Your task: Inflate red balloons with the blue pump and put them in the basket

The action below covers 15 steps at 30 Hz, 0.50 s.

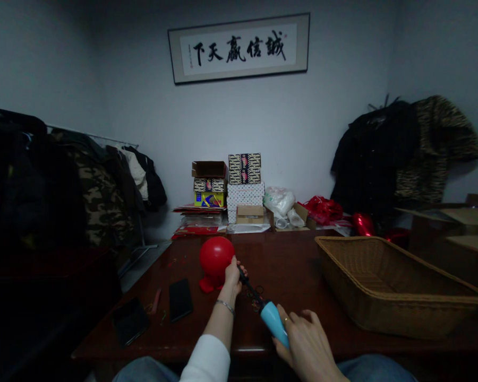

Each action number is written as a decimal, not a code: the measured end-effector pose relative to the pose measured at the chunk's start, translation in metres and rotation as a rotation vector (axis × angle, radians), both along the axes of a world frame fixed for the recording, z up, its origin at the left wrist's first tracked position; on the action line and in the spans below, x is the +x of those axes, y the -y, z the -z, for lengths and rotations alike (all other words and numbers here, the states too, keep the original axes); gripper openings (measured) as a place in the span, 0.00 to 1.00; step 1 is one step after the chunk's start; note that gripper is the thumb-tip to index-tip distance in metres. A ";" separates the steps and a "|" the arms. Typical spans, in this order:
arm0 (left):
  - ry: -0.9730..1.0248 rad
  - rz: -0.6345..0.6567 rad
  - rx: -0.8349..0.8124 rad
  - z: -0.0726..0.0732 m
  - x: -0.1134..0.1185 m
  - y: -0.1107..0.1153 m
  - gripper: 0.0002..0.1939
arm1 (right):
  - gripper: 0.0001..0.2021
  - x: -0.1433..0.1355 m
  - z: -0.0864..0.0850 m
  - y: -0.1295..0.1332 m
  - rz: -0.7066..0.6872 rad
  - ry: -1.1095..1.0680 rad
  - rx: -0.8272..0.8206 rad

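Here, over the dark table [287,265], the left hand [233,273] grips the red balloon [217,255] at the black nozzle of the blue pump [274,321], the right hand [305,337] closed around its blue body

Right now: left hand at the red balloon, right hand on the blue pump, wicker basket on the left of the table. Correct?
Wrong side: the head view shows the wicker basket on the right of the table. Left hand at the red balloon, right hand on the blue pump.
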<state>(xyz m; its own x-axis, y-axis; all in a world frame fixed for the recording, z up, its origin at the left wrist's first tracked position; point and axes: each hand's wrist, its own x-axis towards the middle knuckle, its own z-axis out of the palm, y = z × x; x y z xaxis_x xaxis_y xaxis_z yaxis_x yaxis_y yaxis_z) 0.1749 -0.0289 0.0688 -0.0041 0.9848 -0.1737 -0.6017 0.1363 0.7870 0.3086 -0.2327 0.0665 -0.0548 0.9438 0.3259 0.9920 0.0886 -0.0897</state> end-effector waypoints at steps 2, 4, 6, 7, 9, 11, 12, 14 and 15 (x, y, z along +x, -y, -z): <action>0.009 0.004 -0.005 0.000 0.001 0.002 0.15 | 0.26 0.000 -0.001 -0.002 -0.001 -0.005 -0.010; 0.013 0.003 -0.011 0.001 0.002 0.003 0.15 | 0.26 0.000 -0.002 -0.004 0.002 -0.005 -0.017; 0.016 0.002 -0.017 0.003 0.003 0.004 0.15 | 0.26 -0.001 -0.003 -0.008 0.003 -0.001 -0.022; 0.018 0.004 -0.019 0.004 0.003 0.004 0.14 | 0.26 -0.003 -0.005 -0.010 0.003 0.001 -0.024; 0.023 0.011 -0.024 0.007 0.007 0.006 0.15 | 0.26 -0.006 -0.008 -0.015 0.003 0.007 -0.023; 0.028 0.024 -0.028 0.010 0.011 0.008 0.15 | 0.26 -0.011 -0.012 -0.022 0.009 0.018 -0.015; 0.029 0.032 -0.030 0.012 0.014 0.009 0.15 | 0.26 -0.013 -0.015 -0.027 0.015 0.025 -0.011; 0.034 0.055 -0.036 0.013 0.019 0.012 0.16 | 0.26 -0.017 -0.018 -0.035 0.025 0.033 -0.001; 0.037 0.066 -0.040 0.013 0.021 0.013 0.16 | 0.26 -0.018 -0.019 -0.039 0.029 0.033 0.003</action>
